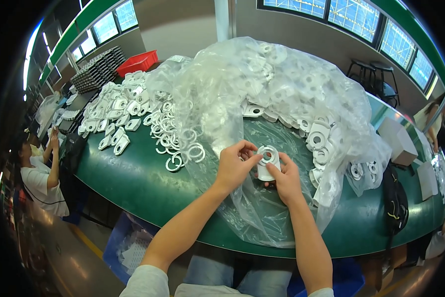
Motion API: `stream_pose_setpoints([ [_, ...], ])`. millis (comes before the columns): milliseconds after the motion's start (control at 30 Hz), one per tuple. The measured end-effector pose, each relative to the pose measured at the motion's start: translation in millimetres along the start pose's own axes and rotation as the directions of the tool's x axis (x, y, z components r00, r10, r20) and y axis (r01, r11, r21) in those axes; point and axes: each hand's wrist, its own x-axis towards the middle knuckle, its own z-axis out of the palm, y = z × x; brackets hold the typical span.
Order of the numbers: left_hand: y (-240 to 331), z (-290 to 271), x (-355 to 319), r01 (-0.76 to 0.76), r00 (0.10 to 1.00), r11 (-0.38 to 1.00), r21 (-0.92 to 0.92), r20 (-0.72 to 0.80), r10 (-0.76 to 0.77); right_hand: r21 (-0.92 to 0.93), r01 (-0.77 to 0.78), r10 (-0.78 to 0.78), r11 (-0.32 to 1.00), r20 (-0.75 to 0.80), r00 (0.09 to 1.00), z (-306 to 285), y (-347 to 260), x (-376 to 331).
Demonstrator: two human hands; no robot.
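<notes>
I log: white plastic part [267, 161] w/ centre hole, pinched betw. left hand [235, 166] and right hand [283, 179], fingers closed on it; over clear bag [262, 99], green table [138, 183].

Your left hand [234, 167] and right hand [283, 179] pinch one white plastic part [267, 162] at frame centre | clear bag [262, 99] of parts behind | loose white rings [175, 136] centre-left on green worktop [133, 178]

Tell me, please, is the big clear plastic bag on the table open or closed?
Open. The clear plastic bag lies spread over the green table, its mouth gaping toward the hands, with white plastic parts spilling out.
</notes>
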Motion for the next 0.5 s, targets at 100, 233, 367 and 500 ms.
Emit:
stream_pose_setpoints([
  [100, -8.9, -4.7, 3.7, -0.045, 0.999, 0.999, -0.026, 0.003, 0.045, -0.013, 0.003, -0.003, 1.0, 0.013, 1.0, 4.3, -2.5, -1.9],
  [233, -4.9, -9.0, 5.5, 0.198, 0.968, 0.964, -0.175, 0.187, -0.165, -0.01, 0.012, -0.012, 1.0, 0.008, 1.0, 5.6, -5.9, -4.4],
  [367, -5.4, -11.3, 5.6, 0.212, 0.957, 0.954, -0.213, 0.243, -0.158, -0.082, 0.059, -0.059, 0.995, 0.0, 0.998, 7.5, -7.4, -7.2],
  [500, -9.4, -10.8, 5.5, 0.188, 0.967, 0.947, -0.261, 0.22, -0.131, -0.077, 0.074, -0.074, 0.994, 0.008, 0.997, 8.8, -7.1, -7.0],
])
